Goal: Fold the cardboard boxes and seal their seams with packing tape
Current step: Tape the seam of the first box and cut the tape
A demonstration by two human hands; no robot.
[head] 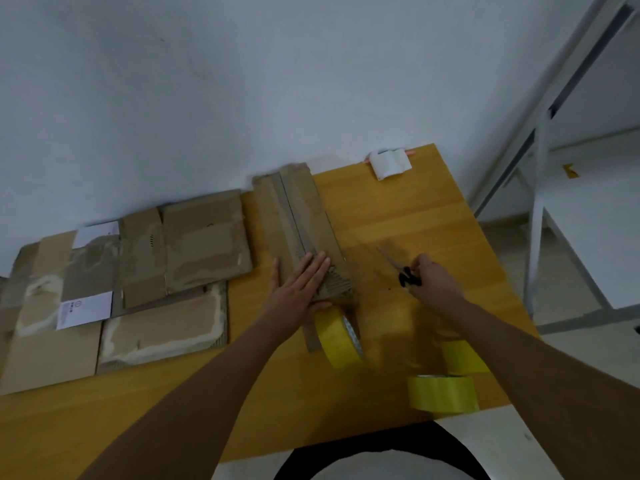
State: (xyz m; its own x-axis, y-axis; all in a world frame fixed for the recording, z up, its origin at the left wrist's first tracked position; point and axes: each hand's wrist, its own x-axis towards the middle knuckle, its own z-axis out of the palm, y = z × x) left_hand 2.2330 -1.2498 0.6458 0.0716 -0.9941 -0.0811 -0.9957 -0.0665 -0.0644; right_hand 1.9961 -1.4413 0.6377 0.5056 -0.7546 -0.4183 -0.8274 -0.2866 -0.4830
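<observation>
1. My left hand (pixel 300 289) lies flat, fingers straight, on the near end of the box (pixel 304 237), a long, narrow one that runs from mid-worktop back to the far edge by the wall. I judge the flat palm is there to pin the flaps down and keep the seam closed while the tape goes on.

2. A tape roll (pixel 341 339) stands on edge just nearer than that hand, touching the box's near end. It looks as if a strip has been drawn along the seam and the roll left hanging on it, though I cannot make out the strip itself.

3. My right hand (pixel 427 275) is curled round the black handles of the scissors (pixel 403 271), blades pointing toward the far left, near the box's right side. That fits cutting the tape free at the roll, which I take to be the next move; the blades are blurred, so I cannot tell whether they are parted.

4. Two more rolls (pixel 443 396) sit near the worktop's (pixel 415 209) near right corner, spares within reach.

5. Flattened boxes (pixel 138 271) lie stacked along the left edge, well clear of the working spot, presumably waiting their turn.

6. A small white roll (pixel 389 162) rests at the far edge.
</observation>
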